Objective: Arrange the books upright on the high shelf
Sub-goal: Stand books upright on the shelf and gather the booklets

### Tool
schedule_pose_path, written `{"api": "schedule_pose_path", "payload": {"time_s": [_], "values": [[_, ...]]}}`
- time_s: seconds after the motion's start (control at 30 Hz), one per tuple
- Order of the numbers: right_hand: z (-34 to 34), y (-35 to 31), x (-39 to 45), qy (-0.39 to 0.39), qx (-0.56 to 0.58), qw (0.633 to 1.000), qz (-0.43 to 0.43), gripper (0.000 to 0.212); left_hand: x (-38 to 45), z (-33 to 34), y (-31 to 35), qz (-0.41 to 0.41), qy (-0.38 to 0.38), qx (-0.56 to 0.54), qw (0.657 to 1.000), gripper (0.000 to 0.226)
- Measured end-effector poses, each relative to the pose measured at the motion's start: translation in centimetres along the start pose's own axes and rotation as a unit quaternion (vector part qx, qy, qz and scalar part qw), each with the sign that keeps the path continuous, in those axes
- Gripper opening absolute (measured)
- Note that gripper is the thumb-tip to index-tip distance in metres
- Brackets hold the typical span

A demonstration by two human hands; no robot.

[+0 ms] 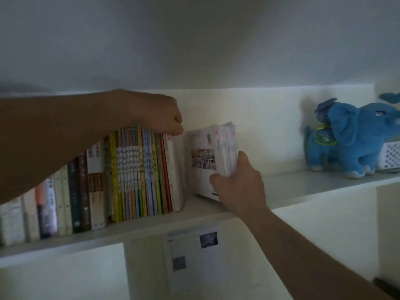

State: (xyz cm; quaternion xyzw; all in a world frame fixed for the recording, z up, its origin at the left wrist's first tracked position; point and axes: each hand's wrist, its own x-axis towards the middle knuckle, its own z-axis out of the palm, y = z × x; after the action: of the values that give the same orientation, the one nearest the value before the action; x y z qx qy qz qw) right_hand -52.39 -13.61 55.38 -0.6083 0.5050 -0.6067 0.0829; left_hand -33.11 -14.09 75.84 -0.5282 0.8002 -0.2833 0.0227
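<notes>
Right hand point(239, 182) grips a small bundle of thin white books point(211, 161), thumb on the facing cover, standing them upright on the high shelf point(303, 187) just beside the row of upright books point(134, 174). Left hand point(160, 113) rests curled on the row's top edges at its right end, apparently steadying it. Step in hand: adding the bundle. Next move, by judgement: close the gap without tipping either group. Shelf is white, wall pale; a blue plush elephant point(355, 139) and white perforated basket point(389, 156) stand well apart at right.
</notes>
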Motion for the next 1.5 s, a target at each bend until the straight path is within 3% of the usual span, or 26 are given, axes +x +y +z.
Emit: {"api": "schedule_pose_path", "payload": {"time_s": [0.17,0.23,0.37,0.57,0.67,0.87,0.97,1.03,1.13,1.23,1.4,1.5], "values": [[5.6,-4.1,-0.9,-0.028,-0.01,0.999,-0.038,0.035,-1.1,0.8,-1.5,0.003,0.029,-0.023,0.999,0.071],[6.3,-4.4,-0.8,-0.046,-0.001,0.998,-0.033,0.037,-1.5,1.1,-1.7,-0.005,0.034,-0.012,0.999,0.055],[5.9,-3.9,-0.7,-0.156,0.023,0.987,-0.024,0.046,-1.8,1.7,-2.6,0.041,0.016,-0.058,0.997,0.046],[4.6,-3.2,-0.5,-0.311,0.071,0.947,-0.043,0.062,-1.7,1.4,-3.5,0.044,-0.049,-0.202,0.977,0.072],[5.0,-3.2,-0.3,-0.27,-0.019,0.96,-0.069,0.064,-1.6,1.4,-3.4,0.057,-0.036,-0.138,0.988,0.097],[5.8,-2.8,0.3,-0.2,-0.141,0.967,-0.071,0.092,-1.2,0.4,-2.3,0.038,-0.041,-0.06,0.997,0.09],[5.3,-1.9,0.3,-0.252,-0.071,0.962,-0.073,0.081,-0.9,-0.8,-0.9,0.037,-0.078,0.008,0.996,0.09],[4.4,-1.4,0.7,-0.283,-0.002,0.957,-0.059,0.071,-0.9,-1.0,0.0,0.034,-0.108,0.052,0.992,0.102],[3.8,-1.1,1.4,-0.285,-0.006,0.957,-0.053,0.063,-1.1,-0.5,0.8,0.026,-0.09,0.056,0.994,0.103],[4.0,-1.4,2.0,-0.272,-0.033,0.959,-0.075,0.065,-0.9,-0.1,1.2,0.035,-0.068,0.049,0.996,0.09],[4.2,-1.3,1.5,-0.275,0.015,0.954,-0.114,0.072,-0.1,-0.4,2.8,0.021,-0.062,0.106,0.992,0.088],[4.4,-1.2,0.8,-0.285,0.03,0.95,-0.126,0.071,-0.1,0.6,3.9,0.074,-0.042,0.099,0.991,0.083]]}}
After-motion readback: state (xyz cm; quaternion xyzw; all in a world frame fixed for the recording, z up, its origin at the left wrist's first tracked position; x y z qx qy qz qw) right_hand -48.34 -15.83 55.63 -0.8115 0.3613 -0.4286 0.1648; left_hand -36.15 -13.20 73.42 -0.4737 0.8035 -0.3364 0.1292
